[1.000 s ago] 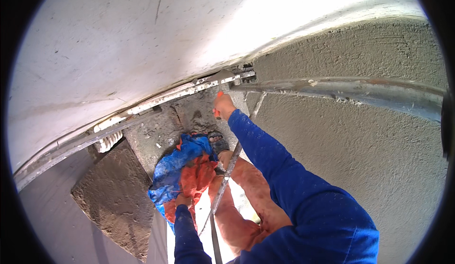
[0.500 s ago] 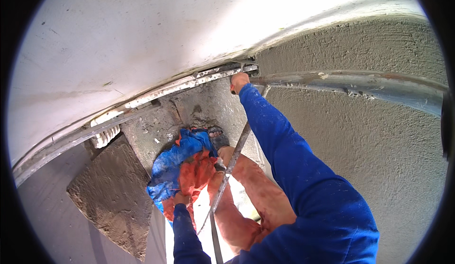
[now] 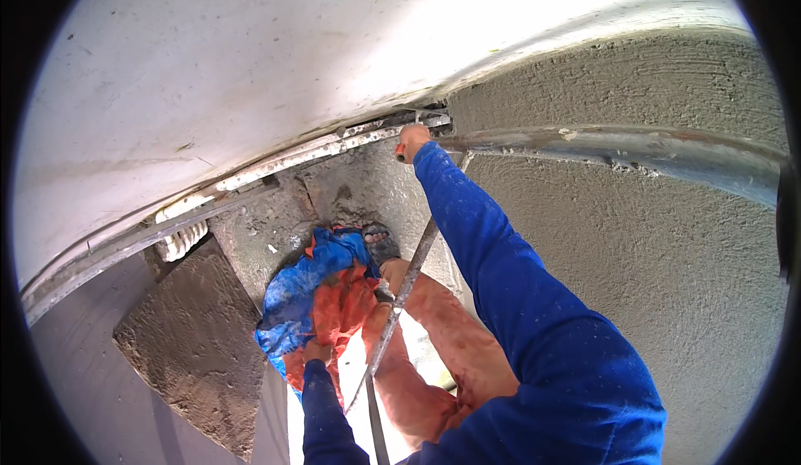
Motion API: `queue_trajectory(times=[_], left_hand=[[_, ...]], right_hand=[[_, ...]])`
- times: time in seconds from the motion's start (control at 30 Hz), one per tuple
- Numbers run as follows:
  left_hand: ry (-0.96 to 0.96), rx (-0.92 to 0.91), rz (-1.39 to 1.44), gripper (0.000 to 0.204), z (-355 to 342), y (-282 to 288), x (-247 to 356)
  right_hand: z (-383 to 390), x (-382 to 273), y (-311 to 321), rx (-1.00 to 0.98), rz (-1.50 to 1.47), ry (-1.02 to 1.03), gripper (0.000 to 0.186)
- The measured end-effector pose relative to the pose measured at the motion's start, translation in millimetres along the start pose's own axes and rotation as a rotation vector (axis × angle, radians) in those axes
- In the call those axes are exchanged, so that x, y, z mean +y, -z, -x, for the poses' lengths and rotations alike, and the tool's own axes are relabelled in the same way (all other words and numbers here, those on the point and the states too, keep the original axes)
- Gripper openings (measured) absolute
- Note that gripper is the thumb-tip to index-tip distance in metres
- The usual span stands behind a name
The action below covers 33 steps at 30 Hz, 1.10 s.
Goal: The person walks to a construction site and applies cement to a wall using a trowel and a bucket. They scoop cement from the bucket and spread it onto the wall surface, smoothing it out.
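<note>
My right hand [image 3: 415, 140] is stretched far forward, its fingers wrapped round an orange-handled trowel [image 3: 400, 154]. The thin metal part of that trowel is partly hidden beyond the hand, close to the edge where the grey plaster wall [image 3: 584, 240] meets the white surface. Low down, my left hand [image 3: 317, 351] is closed on a crumpled blue and red sheet [image 3: 304, 285], which hangs in front of my legs. The fingers of this hand are partly covered by the folds.
A plaster-spattered diagonal bar [image 3: 409, 277] crosses before my legs. Along the right wall runs a thick metal pipe [image 3: 642, 146]. A large white surface [image 3: 250, 56] fills the top, edged by a long rail [image 3: 275, 167]. A mortar-caked board [image 3: 200, 348] lies at left.
My right hand has shifted slightly left with the trowel, and more of the orange handle shows. The left hand and the sheet have hardly moved.
</note>
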<state>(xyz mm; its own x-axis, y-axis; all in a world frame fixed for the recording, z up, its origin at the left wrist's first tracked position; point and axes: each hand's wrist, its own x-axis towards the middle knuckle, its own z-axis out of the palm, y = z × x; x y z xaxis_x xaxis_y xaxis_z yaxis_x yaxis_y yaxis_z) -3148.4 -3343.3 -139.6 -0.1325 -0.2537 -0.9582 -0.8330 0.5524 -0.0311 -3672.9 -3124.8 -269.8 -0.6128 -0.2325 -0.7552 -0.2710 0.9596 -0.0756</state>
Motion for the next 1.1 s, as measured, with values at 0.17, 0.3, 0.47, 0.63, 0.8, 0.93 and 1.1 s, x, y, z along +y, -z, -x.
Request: queue_trajectory(times=[0.17,0.3,0.47,0.63,0.8,0.93,1.1], left_hand=[[-0.047,0.045,0.006,0.029,14,17,23],[-0.098,0.015,-0.074,0.033,2,7,37],[0.025,0.012,-0.083,0.035,11,10,1],[0.04,-0.017,0.001,0.031,18,6,21],[0.025,0.003,-0.011,0.03,23,19,36],[0.019,0.053,-0.056,0.03,16,16,40],[0.036,0.041,0.022,0.032,12,2,30]], right_hand=[[-42,16,-15,-0.036,0.128,0.253,0.012],[-60,66,-4,-0.167,-0.144,0.367,0.015],[9,-23,16,-0.09,0.133,0.261,0.013],[41,-16,1,-0.002,0.233,0.267,0.013],[25,-10,14,-0.005,0.318,0.387,0.02],[38,-15,-5,0.115,0.448,0.142,0.015],[56,1,-27,-0.054,0.378,0.028,0.014]])
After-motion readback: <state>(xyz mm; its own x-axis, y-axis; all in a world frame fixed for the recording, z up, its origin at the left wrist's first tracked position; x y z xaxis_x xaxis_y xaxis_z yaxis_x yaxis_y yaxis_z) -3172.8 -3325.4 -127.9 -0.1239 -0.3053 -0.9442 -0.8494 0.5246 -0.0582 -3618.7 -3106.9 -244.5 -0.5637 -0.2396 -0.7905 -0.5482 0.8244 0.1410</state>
